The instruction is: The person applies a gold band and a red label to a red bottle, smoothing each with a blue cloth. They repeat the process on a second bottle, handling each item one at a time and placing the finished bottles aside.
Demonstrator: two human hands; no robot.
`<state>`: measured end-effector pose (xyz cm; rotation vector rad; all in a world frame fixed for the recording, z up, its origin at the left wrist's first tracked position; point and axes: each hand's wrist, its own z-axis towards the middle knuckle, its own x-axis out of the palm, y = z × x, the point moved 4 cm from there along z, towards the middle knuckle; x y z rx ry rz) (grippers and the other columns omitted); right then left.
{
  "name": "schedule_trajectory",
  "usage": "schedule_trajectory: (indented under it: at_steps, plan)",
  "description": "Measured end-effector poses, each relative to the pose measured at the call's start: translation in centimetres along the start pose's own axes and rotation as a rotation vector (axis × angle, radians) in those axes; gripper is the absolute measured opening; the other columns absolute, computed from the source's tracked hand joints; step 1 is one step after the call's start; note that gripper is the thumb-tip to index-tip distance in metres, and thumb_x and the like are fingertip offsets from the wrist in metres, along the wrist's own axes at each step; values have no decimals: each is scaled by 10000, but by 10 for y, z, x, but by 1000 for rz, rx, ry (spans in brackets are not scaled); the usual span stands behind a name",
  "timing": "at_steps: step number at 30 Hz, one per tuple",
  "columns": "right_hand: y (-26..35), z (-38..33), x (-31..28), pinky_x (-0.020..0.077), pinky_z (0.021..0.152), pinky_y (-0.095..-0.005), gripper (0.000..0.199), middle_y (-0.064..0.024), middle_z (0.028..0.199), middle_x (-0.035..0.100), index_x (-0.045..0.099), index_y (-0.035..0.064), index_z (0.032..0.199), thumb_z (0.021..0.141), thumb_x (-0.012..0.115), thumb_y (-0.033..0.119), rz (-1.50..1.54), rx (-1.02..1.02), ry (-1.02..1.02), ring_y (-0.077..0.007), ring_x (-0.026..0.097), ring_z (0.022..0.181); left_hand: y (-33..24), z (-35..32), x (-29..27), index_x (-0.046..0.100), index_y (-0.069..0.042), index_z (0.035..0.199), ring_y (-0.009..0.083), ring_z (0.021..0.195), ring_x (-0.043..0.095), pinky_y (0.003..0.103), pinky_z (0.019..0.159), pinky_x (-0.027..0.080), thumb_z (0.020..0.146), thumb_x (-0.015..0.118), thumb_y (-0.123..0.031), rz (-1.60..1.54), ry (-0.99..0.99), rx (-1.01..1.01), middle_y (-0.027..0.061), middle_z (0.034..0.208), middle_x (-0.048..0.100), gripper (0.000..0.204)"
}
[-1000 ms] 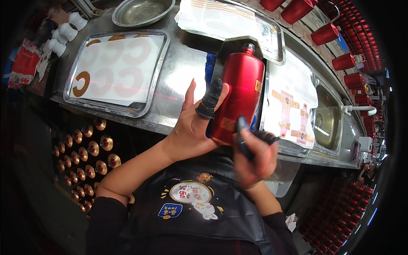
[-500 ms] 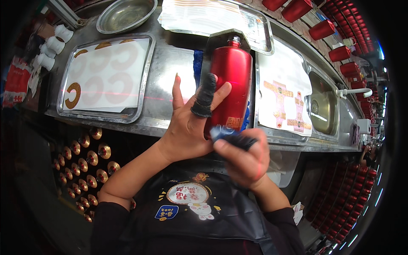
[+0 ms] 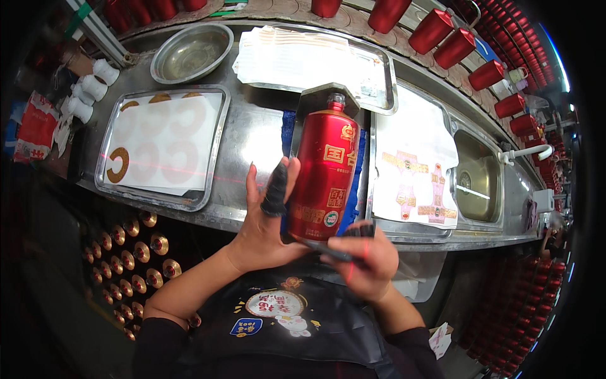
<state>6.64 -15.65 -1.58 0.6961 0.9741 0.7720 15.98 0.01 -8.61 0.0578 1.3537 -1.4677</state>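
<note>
A tall red bottle [image 3: 328,174] with gold labels and a small red cap is tilted up over the steel counter's front edge. My left hand [image 3: 268,218] cradles its lower left side, a black cot on one finger. My right hand [image 3: 366,262] sits under the bottle's base and grips a thin dark tool [image 3: 328,251] that points left against the bottom of the bottle. A blue pad [image 3: 358,183] lies on the counter behind the bottle.
A steel tray [image 3: 120,189] holds a sheet of gold label shapes at left. Another tray [image 3: 385,85] of white sheets and a steel bowl [image 3: 189,54] lie at the back. A label sheet [image 3: 413,170] and a sink [image 3: 480,186] are at right. Red bottles [image 3: 442,38] line the far side.
The bottle has been raised more upright and shifted slightly left. My right hand has dropped from the bottle's side to beneath its base, turning the tool toward the left.
</note>
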Motion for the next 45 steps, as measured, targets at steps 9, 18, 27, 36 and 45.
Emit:
schedule_trajectory:
  at_steps: [9,18,27,36,45]
  plan:
    - [-27,79,-18,497,687,-241,138,-38,827,673,691,19,934,884,795,94,38,217,-305,-97,612,750,-3,13,-2,76,35,1608,383,1545,240,626,1222,25,649,902,-565,-168,78,-69,254,1681,152,1400]
    - [-90,27,-31,486,842,-231,197,-43,998,675,668,-3,1071,901,757,40,-54,166,-98,-122,618,902,12,53,-40,683,-15,1107,413,1043,672,477,863,517,906,728,-439,-392,-461,-183,223,1103,694,471]
    - [-137,-16,-81,420,542,-209,482,-82,1161,649,586,6,1347,897,693,139,330,499,132,-76,569,731,36,142,7,531,61,1069,509,962,655,553,895,506,979,544,-363,-271,-215,-409,329,957,678,434]
    - [-47,-28,13,589,931,-370,1112,-162,1526,413,194,100,1626,743,865,31,94,228,154,-283,581,1248,44,143,1,508,113,1167,518,1035,643,518,954,500,941,556,-373,-413,-212,-610,385,1045,657,538]
    - [-33,20,-2,501,626,-302,1157,-203,1251,667,352,-66,1538,629,957,314,-38,-200,822,-185,662,767,-14,-51,-173,723,12,1067,158,927,726,302,885,566,839,848,-201,-767,-367,-501,74,964,764,336]
